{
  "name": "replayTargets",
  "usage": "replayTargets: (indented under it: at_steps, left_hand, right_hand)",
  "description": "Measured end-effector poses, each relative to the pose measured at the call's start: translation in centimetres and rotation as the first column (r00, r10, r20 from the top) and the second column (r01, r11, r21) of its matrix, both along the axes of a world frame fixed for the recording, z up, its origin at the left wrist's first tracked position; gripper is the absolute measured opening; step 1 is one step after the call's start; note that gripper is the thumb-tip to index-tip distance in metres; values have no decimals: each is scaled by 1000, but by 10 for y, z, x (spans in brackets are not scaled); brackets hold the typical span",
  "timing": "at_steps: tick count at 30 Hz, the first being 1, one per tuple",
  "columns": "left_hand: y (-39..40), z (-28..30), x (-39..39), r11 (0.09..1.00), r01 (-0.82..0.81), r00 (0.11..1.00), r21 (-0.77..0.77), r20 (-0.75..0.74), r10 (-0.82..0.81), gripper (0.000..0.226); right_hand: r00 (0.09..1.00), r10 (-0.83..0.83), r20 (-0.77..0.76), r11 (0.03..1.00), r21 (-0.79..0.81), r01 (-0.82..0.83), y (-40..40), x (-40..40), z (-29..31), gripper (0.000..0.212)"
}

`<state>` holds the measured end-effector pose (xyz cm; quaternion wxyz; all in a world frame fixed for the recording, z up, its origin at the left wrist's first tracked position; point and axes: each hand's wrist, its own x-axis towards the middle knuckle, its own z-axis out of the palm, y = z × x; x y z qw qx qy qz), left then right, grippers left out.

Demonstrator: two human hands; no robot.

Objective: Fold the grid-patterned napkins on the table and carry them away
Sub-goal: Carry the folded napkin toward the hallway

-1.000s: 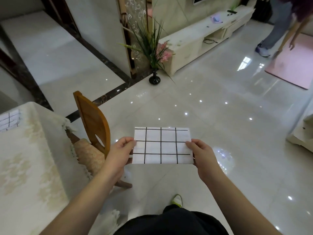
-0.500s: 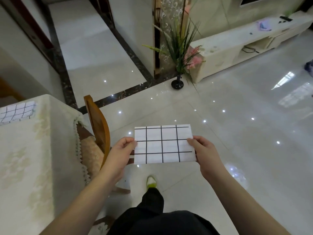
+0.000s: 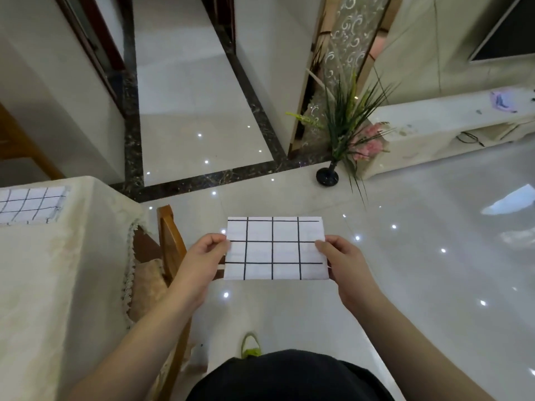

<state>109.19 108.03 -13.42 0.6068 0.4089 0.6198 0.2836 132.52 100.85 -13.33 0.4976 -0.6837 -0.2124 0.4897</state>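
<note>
The left hand (image 3: 204, 257) is pinching the left edge of a folded napkin (image 3: 276, 248), thumb on top and fingers curled beneath. The right hand (image 3: 343, 260) is pinching the right edge the same way. Between them the napkin is hanging flat in the air over the glossy floor (image 3: 405, 285), its black grid lines facing up; no writing or label is showing on it. To the left a table (image 3: 43, 285) under a cream cloth is carrying a second napkin (image 3: 29, 205) near its far edge. A wooden chair (image 3: 170, 250) is standing tucked against the table. Farther off, a black vase (image 3: 327, 177) is holding green blades and pink flowers beside a low white cabinet (image 3: 434, 134).
</note>
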Motion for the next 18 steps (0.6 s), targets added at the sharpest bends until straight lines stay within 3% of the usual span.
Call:
replayTargets:
  at_steps: [11,18]
  left_hand:
    - [103,-12,34,992,-124,992,-17,28,124,16]
    - [186,-7,61,974,-223,973,31,-57,224,11]
  right_hand:
    - [992,122,23,991,-50,-120,142,45,-17,9]
    - [969,247,-6,969,-14,-247,251,81,-18,9]
